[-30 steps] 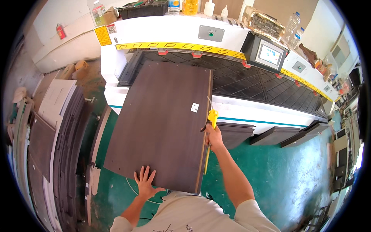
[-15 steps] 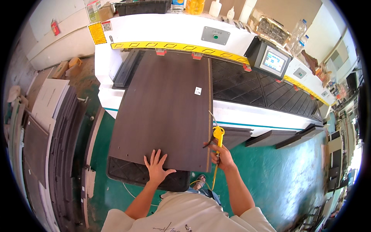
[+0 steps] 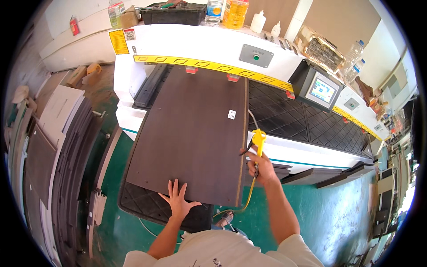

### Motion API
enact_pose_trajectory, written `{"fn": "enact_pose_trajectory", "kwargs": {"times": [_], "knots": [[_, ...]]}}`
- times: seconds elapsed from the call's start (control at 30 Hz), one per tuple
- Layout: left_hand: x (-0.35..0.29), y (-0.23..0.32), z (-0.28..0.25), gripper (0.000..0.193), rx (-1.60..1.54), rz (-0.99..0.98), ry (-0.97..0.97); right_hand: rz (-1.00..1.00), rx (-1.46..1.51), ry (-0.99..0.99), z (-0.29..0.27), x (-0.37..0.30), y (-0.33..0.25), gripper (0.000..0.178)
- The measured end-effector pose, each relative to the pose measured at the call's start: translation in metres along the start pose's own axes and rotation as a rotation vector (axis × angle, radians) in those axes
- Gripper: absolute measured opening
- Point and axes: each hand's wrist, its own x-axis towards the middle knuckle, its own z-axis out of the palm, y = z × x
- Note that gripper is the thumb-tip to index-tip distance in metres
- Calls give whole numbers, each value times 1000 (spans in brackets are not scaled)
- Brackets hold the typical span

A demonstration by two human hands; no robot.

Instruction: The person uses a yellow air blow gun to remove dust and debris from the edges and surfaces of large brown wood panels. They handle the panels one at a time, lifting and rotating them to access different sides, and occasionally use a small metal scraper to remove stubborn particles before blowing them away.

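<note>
A large dark brown board (image 3: pixel 191 133) lies flat on the black ribbed bed (image 3: pixel 293 120) of a long white machine, its far end under the yellow-striped bar (image 3: pixel 209 66). My left hand (image 3: pixel 178 201) rests flat with spread fingers on the board's near edge. My right hand (image 3: pixel 262 169) is at the board's right edge, closed around a yellow air gun (image 3: pixel 258 139) whose yellow coiled hose hangs down toward the floor. A small white sticker (image 3: pixel 231 114) sits near the board's right side.
A grey control screen (image 3: pixel 321 91) stands on the machine to the right. Stacks of dark and white boards (image 3: pixel 49 151) lean at the left. Bottles and a black crate line the machine's top. A black mat (image 3: pixel 151 207) lies under the board's near end; green floor around.
The board has slid farther onto the machine bed, away from me. My left hand has followed its near edge; my right hand with the air gun has dropped lower along the right edge.
</note>
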Motion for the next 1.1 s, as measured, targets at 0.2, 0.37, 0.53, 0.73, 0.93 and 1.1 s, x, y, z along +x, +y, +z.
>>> {"fn": "enact_pose_trajectory", "kwargs": {"times": [0.2, 0.37, 0.53, 0.73, 0.93, 1.1], "knots": [[1, 0, 2, 108, -12, 19, 1, -175, -92, 57, 17, 63, -55, 65], [2, -5, 10, 108, -21, 27, -15, -325, -157, 130, 25, 120, -107, 44], [3, -1, 6, 106, -23, 19, -12, -316, -221, 168, 34, 152, -143, 41], [4, -1, 7, 106, -31, 31, -15, -331, -378, 242, 50, 181, -148, 37], [0, -4, 6, 107, 12, 29, -6, -304, -458, 127, 39, 127, -55, 26], [0, 0, 8, 108, 17, 40, -10, 64, -618, -136, -15, 8, 46, 35]]}}
